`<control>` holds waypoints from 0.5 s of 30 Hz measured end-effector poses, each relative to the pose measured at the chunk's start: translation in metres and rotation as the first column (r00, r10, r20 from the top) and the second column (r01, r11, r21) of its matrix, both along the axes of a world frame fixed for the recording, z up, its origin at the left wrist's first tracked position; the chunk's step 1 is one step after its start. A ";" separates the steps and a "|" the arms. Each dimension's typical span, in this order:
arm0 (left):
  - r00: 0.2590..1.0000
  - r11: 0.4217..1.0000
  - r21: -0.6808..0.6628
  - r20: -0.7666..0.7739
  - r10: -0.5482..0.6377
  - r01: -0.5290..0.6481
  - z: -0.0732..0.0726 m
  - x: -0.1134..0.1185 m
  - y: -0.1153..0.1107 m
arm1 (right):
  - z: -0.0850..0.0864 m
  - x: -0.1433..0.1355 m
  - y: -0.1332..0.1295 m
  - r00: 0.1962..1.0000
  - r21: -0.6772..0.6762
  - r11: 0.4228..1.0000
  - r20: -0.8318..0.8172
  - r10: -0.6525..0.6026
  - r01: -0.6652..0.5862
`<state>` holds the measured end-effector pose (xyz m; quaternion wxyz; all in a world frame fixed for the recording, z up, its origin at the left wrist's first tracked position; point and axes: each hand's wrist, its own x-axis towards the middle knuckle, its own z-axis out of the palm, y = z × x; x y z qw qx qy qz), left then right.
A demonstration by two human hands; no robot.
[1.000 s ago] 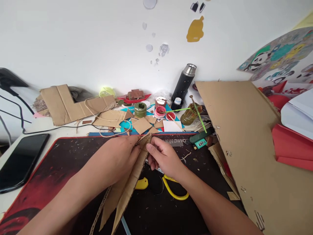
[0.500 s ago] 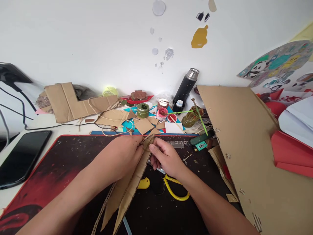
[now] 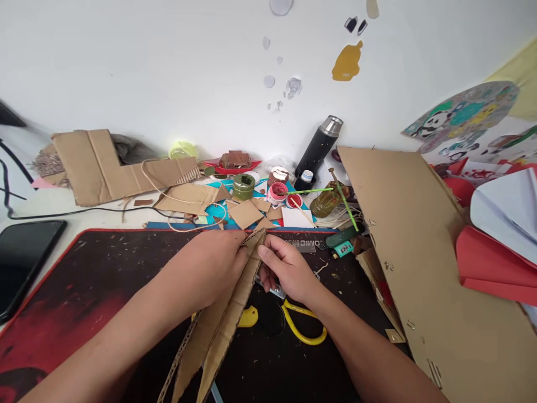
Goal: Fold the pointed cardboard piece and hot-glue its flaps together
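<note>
Long strips of corrugated cardboard (image 3: 229, 310) run from the lower edge of the view up to a narrow pointed end between both hands. My left hand (image 3: 222, 263) is closed round the left side of this cardboard, its fingertips partly hidden behind the strip. On the right edge near the tip, my right hand (image 3: 285, 266) pinches the cardboard between thumb and curled fingers. Beneath the right hand lie scissors with yellow handles (image 3: 308, 333), their blades mostly covered. A yellow-handled tool (image 3: 249, 317) shows just behind the cardboard.
A dark desk mat (image 3: 134, 252) covers the work surface. Along the wall stand paint jars (image 3: 244, 187), cardboard scraps (image 3: 245, 214), a red model boat (image 3: 232, 162) and a black thermos (image 3: 319, 145). A large cardboard sheet (image 3: 440, 268) leans at right; a phone (image 3: 29, 263) lies at left.
The camera view has turned slightly to the right, so the phone sits further left. Both hands keep nearly the same hold on the cardboard.
</note>
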<state>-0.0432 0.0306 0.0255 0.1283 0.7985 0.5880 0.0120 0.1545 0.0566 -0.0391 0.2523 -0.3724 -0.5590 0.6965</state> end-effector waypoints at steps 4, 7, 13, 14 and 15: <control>0.999 0.998 0.055 0.051 0.018 -0.021 -0.006 -0.002 0.002 | 0.000 0.001 0.001 1.000 0.013 1.000 0.003 -0.002 0.002; 1.000 0.999 0.052 0.014 -0.016 0.015 -0.007 -0.002 0.003 | -0.001 0.002 0.001 1.000 0.021 1.000 0.012 -0.004 0.004; 0.968 0.982 -0.038 -0.162 -0.190 0.186 0.006 0.003 0.004 | -0.004 0.002 0.003 1.000 0.031 1.000 0.010 0.000 0.000; 0.970 0.982 -0.049 -0.156 -0.187 0.181 0.008 0.004 0.004 | -0.004 0.002 0.003 1.000 0.029 1.000 0.011 -0.002 0.002; 0.976 0.985 -0.059 -0.135 -0.170 0.164 0.010 0.004 0.005 | -0.004 0.001 0.003 1.000 0.027 1.000 0.010 -0.004 0.004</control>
